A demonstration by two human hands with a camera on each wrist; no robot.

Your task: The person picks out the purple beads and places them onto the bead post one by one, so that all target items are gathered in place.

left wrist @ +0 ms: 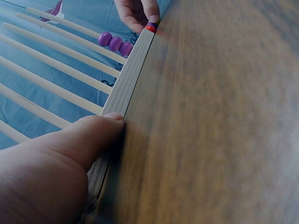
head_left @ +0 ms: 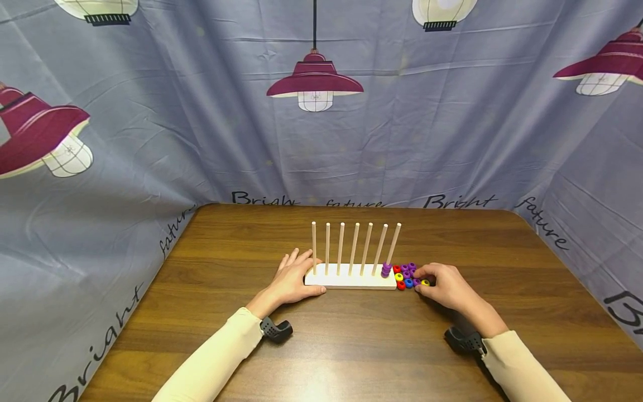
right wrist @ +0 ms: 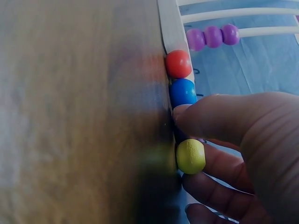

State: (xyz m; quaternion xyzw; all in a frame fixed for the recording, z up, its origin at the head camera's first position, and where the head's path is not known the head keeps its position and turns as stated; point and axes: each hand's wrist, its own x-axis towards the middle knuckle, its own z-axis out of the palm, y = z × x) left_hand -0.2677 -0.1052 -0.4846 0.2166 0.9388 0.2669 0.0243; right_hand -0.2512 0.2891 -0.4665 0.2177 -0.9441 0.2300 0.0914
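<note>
A white wooden base [head_left: 351, 283] stands on the table with a row of several upright pegs [head_left: 353, 248]. Purple beads [head_left: 385, 270] are stacked on its rightmost peg; the left wrist view shows three. At the base's left end my left hand [head_left: 291, 280] holds it, thumb along the front face, index finger behind. My right hand [head_left: 444, 286] is at the loose beads beside the base's right end. Its thumb and index finger pinch a purple bead [head_left: 416, 282], mostly hidden by the thumb in the right wrist view. A yellow bead [right wrist: 191, 156] sits by the fingers.
Between the base and my right hand lie a blue bead [right wrist: 183, 92], a red bead [right wrist: 178, 64] and several more in red, yellow and purple. The wooden table [head_left: 372, 340] reaches back to a printed grey-blue curtain [head_left: 321, 151]. Each wrist wears a black camera mount.
</note>
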